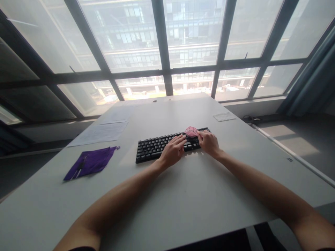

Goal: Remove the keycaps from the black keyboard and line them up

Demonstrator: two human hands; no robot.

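A black keyboard (pixel 154 148) lies across the middle of the grey table (pixel 183 198). On its right part sits a round pink brush-like disc (pixel 192 131) with ring pattern. My left hand (pixel 173 151) rests on the keys, fingers stretched toward the disc and touching its near edge. My right hand (pixel 208 142) is at the keyboard's right end, fingers curled against the disc's right side, gripping it.
A purple cloth (pixel 90 162) with a pen-like item on it lies at the left. Paper sheets (pixel 101 133) lie at the far left, a small clear sheet (pixel 224 116) at the far right. Large windows stand behind the table.
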